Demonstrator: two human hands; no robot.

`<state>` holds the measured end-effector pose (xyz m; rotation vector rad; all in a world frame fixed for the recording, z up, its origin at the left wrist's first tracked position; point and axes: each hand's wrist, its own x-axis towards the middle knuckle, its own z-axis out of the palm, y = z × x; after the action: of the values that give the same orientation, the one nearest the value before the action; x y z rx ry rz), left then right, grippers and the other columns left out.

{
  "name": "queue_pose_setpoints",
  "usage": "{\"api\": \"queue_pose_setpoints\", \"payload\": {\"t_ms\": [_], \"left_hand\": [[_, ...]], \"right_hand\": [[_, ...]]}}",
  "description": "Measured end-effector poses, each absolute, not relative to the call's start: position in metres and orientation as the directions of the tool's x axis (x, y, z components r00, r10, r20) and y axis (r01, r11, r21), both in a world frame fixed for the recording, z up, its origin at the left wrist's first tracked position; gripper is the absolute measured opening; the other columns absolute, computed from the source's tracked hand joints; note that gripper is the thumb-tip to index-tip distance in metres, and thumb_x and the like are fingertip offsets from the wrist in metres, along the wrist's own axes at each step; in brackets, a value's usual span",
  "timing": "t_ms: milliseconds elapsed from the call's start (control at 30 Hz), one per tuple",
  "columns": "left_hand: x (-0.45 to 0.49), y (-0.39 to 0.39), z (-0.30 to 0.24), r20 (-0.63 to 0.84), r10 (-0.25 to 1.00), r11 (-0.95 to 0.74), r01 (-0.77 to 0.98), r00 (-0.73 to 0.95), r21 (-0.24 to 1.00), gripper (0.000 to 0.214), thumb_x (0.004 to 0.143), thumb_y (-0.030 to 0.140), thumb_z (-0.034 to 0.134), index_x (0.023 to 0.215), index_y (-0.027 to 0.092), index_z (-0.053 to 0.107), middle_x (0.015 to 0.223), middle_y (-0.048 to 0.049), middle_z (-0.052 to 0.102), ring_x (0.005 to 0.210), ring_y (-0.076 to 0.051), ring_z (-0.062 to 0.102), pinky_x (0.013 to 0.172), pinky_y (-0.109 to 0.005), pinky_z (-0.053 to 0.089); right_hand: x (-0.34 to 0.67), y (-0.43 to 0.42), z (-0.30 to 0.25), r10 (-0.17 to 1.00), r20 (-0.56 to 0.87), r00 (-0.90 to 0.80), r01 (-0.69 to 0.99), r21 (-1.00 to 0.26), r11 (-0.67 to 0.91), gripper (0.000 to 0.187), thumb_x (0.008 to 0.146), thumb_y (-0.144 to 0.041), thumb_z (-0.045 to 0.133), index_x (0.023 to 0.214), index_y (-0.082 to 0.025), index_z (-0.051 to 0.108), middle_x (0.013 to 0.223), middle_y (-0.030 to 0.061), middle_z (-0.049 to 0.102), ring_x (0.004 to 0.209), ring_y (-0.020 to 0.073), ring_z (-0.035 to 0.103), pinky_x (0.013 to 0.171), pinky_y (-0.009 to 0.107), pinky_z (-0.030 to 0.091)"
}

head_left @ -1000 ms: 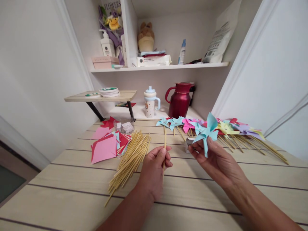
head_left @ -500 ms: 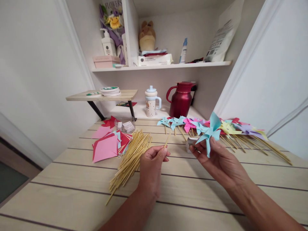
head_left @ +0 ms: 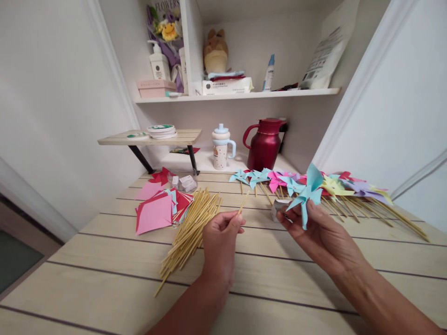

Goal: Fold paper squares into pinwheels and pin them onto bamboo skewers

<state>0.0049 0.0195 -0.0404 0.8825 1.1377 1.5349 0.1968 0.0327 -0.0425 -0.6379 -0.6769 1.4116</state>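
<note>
Between thumb and fingers, my left hand pinches a thin wooden stick whose tip points up and away. My right hand is closed on a light blue paper pinwheel, held up off the table with no stick visible on it. A loose pile of wooden sticks lies just left of my left hand. Behind my right fingers stands a small grey-and-white box, partly covered. The stick and the pinwheel are apart.
Finished pinwheels on sticks line the table's back right. Square paper sheets and small clear packets lie at left. A red jug and a cup stand behind, near a small raised shelf bearing tape rolls.
Both hands keep their grips and have barely moved. The whole view has shifted very slightly, so things appear a little further right.
</note>
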Motion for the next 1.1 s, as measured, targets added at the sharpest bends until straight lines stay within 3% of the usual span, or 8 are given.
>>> {"api": "queue_pose_setpoints", "payload": {"t_ms": [533,700,800,900,1000,1100], "left_hand": [[0.005,0.020,-0.041,-0.007,0.966,-0.066,-0.274,-0.259,0.960,0.012,0.071,0.027,0.074,0.076,0.016,0.076,0.068,-0.0032,0.071,0.061,-0.013,0.059,0.063,-0.025,0.047],[0.004,0.020,-0.041,-0.001,0.967,-0.072,-0.281,-0.253,0.957,0.012,0.072,0.027,0.074,0.075,0.016,0.076,0.067,-0.0027,0.070,0.059,-0.012,0.058,0.061,-0.024,0.046],[0.005,0.021,-0.041,0.019,0.967,-0.091,-0.275,-0.252,0.957,0.010,0.073,0.026,0.074,0.076,0.016,0.076,0.067,-0.0025,0.070,0.058,-0.012,0.057,0.060,-0.024,0.045],[0.006,0.019,-0.042,0.060,0.966,-0.123,-0.238,-0.253,0.963,0.008,0.073,0.025,0.074,0.076,0.017,0.076,0.065,-0.0014,0.069,0.059,-0.012,0.057,0.060,-0.024,0.045],[0.007,0.013,-0.043,0.175,0.956,-0.213,-0.142,-0.237,0.967,0.009,0.076,0.028,0.075,0.077,0.020,0.077,0.070,-0.0022,0.070,0.066,-0.015,0.060,0.064,-0.025,0.046],[0.007,0.007,-0.042,0.283,0.936,-0.301,-0.058,-0.210,0.952,0.007,0.078,0.028,0.074,0.077,0.022,0.078,0.075,-0.0037,0.071,0.071,-0.018,0.061,0.069,-0.028,0.047]], "right_hand": [[0.194,0.033,-0.041,0.998,0.046,0.041,-0.639,-0.767,0.061,0.012,0.076,-0.036,0.079,0.079,-0.026,0.071,0.075,-0.0022,0.072,0.077,0.0157,0.068,0.085,0.035,0.058],[0.196,0.032,-0.048,0.991,0.097,0.096,-0.544,-0.828,0.134,0.014,0.074,-0.037,0.080,0.078,-0.025,0.073,0.075,-0.0010,0.072,0.077,0.0179,0.067,0.084,0.038,0.057],[0.196,0.026,-0.052,0.972,0.183,0.147,-0.387,-0.894,0.227,0.021,0.068,-0.039,0.084,0.082,-0.026,0.075,0.076,0.0006,0.072,0.071,0.0183,0.064,0.071,0.035,0.056],[0.194,0.017,-0.046,0.917,0.389,0.088,-0.189,-0.897,0.399,0.016,0.071,-0.039,0.081,0.082,-0.027,0.076,0.078,0.0017,0.071,0.068,0.0187,0.062,0.066,0.035,0.053],[0.191,0.009,-0.032,0.751,0.635,-0.181,0.027,-0.760,0.649,0.003,0.081,-0.028,0.073,0.082,-0.027,0.076,0.077,0.0031,0.070,0.078,0.0224,0.064,0.078,0.041,0.052],[0.189,0.004,-0.022,0.612,0.719,-0.330,0.180,-0.589,0.788,0.013,0.083,-0.018,0.070,0.091,-0.027,0.075,0.080,0.0037,0.071,0.078,0.0222,0.064,0.076,0.041,0.051]]}}
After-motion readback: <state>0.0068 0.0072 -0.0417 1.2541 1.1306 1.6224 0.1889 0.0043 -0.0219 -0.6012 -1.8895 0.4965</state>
